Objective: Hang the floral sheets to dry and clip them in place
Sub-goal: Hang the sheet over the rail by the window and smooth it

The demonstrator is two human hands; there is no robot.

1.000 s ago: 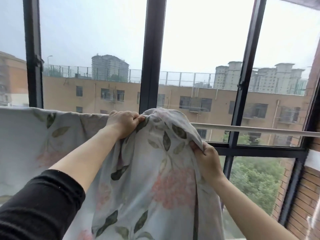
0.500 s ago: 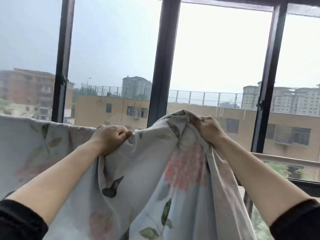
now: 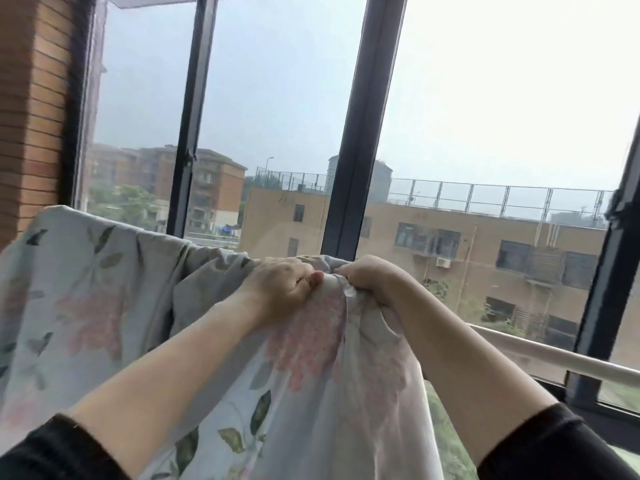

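The floral sheet (image 3: 104,306) is a thin, soft cloth, pale grey-white and printed with faded pink blossom clusters and slim green leaves. Its left part is draped over the top of a rail and hangs fairly flat, with a few vertical creases and a rounded corner near the brick wall (image 3: 31,116). Toward the middle it gathers into a crumpled ridge, and from there it falls in long loose folds between the person's forearms to the bottom edge of the view.

Both hands are at that ridge, knuckles up and almost touching. The left hand (image 3: 280,289) has its fingers curled over the top edge, with the thumb pressed into the bunched fabric. The right hand (image 3: 370,282) is closed like a fist round a twisted fold just beside it, and a small pleat pokes out below its fingers. Black knit sleeves (image 3: 52,452) are pushed up both arms.

To the right of the hands the rail (image 3: 554,355) runs on bare. It is a smooth, white, round tube slanting down toward the right edge. Behind it stand the dark, straight metal bars of the window frame (image 3: 360,133) with large glass panes. Through the panes show a flat-roofed tan building (image 3: 485,244) and an overcast sky.
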